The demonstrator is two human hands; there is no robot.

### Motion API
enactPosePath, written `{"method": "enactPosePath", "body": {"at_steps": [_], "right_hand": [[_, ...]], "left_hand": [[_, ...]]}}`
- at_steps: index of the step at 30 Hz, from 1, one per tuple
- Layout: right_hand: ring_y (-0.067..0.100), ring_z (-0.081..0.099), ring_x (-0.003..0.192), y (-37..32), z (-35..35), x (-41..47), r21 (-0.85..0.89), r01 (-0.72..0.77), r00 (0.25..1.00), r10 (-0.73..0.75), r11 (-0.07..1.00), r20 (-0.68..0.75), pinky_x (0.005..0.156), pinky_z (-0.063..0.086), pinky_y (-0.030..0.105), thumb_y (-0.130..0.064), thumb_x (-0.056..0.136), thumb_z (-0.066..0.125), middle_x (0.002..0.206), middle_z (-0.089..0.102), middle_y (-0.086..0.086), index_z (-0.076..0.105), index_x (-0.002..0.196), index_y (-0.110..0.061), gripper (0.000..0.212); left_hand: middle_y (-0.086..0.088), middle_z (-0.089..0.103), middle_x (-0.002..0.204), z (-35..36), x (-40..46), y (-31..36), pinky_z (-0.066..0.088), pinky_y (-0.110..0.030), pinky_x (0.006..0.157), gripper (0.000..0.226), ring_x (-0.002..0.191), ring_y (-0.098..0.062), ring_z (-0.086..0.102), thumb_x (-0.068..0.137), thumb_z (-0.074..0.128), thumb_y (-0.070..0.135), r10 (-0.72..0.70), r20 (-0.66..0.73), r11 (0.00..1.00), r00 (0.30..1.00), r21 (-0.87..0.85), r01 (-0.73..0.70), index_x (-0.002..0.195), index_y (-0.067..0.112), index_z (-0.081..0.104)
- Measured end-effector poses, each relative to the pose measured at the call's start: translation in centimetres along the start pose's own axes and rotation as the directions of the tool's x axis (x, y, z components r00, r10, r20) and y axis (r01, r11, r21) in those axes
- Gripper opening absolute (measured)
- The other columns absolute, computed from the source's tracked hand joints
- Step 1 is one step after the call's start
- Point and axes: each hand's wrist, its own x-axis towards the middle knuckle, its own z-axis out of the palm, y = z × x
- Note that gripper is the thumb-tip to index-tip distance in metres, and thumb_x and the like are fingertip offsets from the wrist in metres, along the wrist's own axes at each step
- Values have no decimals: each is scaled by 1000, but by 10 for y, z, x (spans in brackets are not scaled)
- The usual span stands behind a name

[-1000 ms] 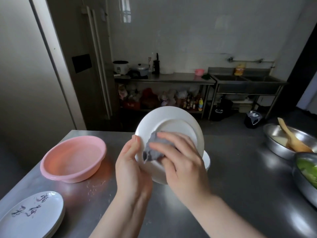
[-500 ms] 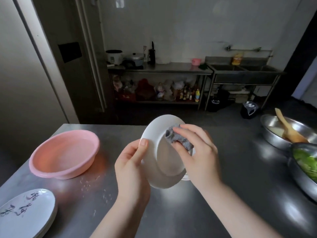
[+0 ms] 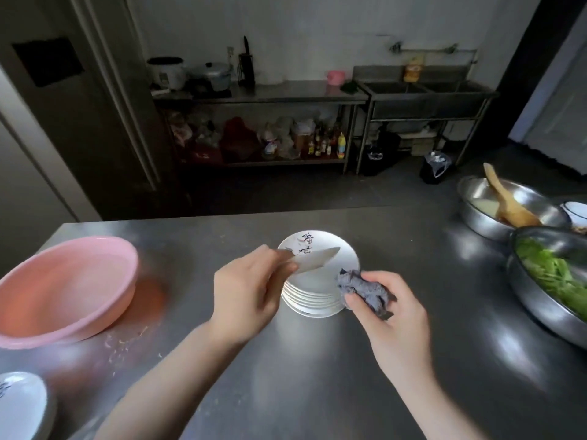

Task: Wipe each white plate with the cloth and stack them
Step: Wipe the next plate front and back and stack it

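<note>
- The left hand (image 3: 249, 292) holds a white plate (image 3: 313, 261) by its near-left rim, thumb and fingers pinching the edge; the plate is tilted and blurred, low over the stack of plates (image 3: 317, 292)
- The rim-only grip keeps the fingers off the plate face and lets the plate slide flat onto the stack (a judgement from the pose, not a thing seen)
- The stack stands near the middle of the steel table (image 3: 317, 392); its top plate carries dark brush-style lettering on the far side
- The right hand (image 3: 392, 315) has its fingers curled around the bunched grey cloth (image 3: 362, 290), held just right of the stack and clear of the plate; this position keeps the cloth ready without blocking the set-down
- Step in hand, as judged: stacking a wiped plate
- More plates (image 3: 22, 404) lie at the near-left table edge, well apart from the stack; whether these are wiped cannot be told
- A pink basin (image 3: 63, 290) sits left of the hands; steel bowls stand at the right, one with a wooden spatula (image 3: 505, 201), one with greens (image 3: 559, 277)
- Risk, as judged: a tilted release may chip a rim or shift the stack
</note>
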Motion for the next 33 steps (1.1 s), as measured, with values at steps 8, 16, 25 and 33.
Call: {"method": "enactPosePath", "body": {"at_steps": [8, 16, 25, 33], "right_hand": [[10, 68, 78, 20, -7, 1, -3, -33, 999, 33, 999, -22, 64, 48, 14, -16, 74, 80, 91, 70, -15, 63, 92, -34, 30], [13, 68, 76, 34, -9, 1, 6, -57, 998, 57, 998, -41, 66, 51, 19, -13, 74, 80, 88, 70, -13, 64, 91, -29, 28], [13, 68, 76, 52, -12, -8, -27, -84, 995, 83, 996, -47, 66, 52, 21, -11, 74, 80, 87, 70, -15, 64, 91, -27, 28], [15, 70, 78, 56, -11, -16, -21, -93, 995, 92, 995, -28, 69, 54, 31, -11, 74, 80, 86, 71, -12, 63, 90, -29, 30]], "left_hand": [[0, 66, 67, 70, 14, -38, 46, -31, 43, 23, 54, -24, 63, 91, 58, 21, 210, 90, 971, 974, 94, -218, 77, 12, 73], [3, 70, 76, 105, -13, -42, 49, -28, 49, 15, 62, -22, 67, 89, 63, 19, 254, 183, 967, 950, -15, -256, 82, 14, 75], [12, 72, 111, 129, -36, -51, 55, -31, 80, 19, 111, -9, 64, 88, 70, 37, -157, 535, 979, 830, -28, 204, 103, 29, 77], [9, 68, 120, 132, -36, -41, 46, -27, 95, 24, 118, -12, 59, 88, 71, 34, -256, 566, 942, 784, -36, 334, 108, 22, 76]]}}
